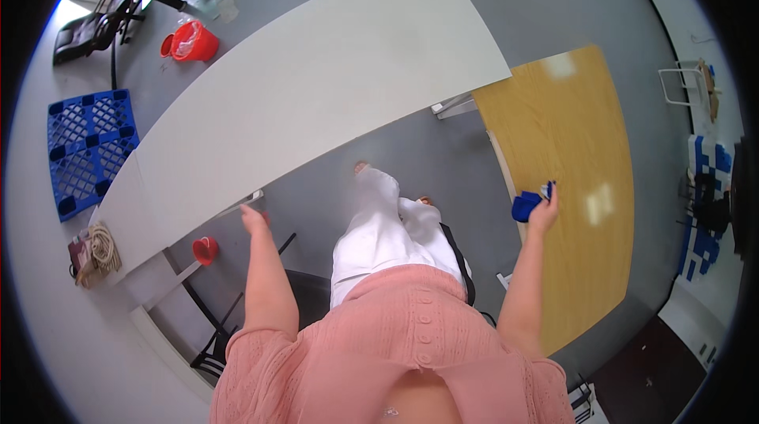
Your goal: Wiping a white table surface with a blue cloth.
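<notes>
My right hand [544, 214] is closed on a dark blue, soft-looking bundle [525, 206], held over the near side of the wooden table [565, 135]. A small blue and white part [547, 190] shows above the fingers; whether it belongs to the bundle I cannot tell. My left hand [254, 221] hangs by the front edge of the long white table [332, 60], apart from its top. Its fingers are small and blurred, and no object shows in them.
Coiled rope [103, 248] lies on the white table's left end. Under that end are a small red container [205, 250] and a dark chair [209, 361]. Beyond stand a blue pallet [91, 147], a red bin [194, 42] and a black office chair [95, 24].
</notes>
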`<state>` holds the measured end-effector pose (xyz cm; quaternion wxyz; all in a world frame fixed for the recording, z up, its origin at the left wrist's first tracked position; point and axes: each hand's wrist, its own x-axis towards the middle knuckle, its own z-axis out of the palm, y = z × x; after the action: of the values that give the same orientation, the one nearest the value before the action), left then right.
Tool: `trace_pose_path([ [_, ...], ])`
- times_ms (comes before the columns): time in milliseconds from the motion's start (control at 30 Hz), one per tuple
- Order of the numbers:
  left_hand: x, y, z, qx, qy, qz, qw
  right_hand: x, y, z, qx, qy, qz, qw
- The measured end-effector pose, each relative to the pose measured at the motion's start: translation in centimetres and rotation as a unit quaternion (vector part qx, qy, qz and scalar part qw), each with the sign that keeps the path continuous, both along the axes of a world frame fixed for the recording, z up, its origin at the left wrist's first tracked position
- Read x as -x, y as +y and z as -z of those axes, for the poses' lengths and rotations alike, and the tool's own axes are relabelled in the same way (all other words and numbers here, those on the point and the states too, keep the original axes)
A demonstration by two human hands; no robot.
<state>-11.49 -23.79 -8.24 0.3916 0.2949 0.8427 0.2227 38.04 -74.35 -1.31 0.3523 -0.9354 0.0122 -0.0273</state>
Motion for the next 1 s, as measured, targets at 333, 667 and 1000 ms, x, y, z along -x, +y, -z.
trace_pose_path([
  [333,-9.5,-15.8,2.4,-0.072,0.048,0.424,0.902,-0.3,-9.8,-2.2,-0.006,-0.009,0.028,1.000],
  [667,-27.1,-8.4,-10.1,-0.263,-0.038,0.457,0.849,-2.7,2.9,-6.9,-0.112,0.081,-0.149,0.979],
  [1000,-39.7,-0.2,-8.2,-0.157,0.200,0.543,0.801,-10.2,28.5,-7.0,-0.009,-0.112,-0.313,0.943],
])
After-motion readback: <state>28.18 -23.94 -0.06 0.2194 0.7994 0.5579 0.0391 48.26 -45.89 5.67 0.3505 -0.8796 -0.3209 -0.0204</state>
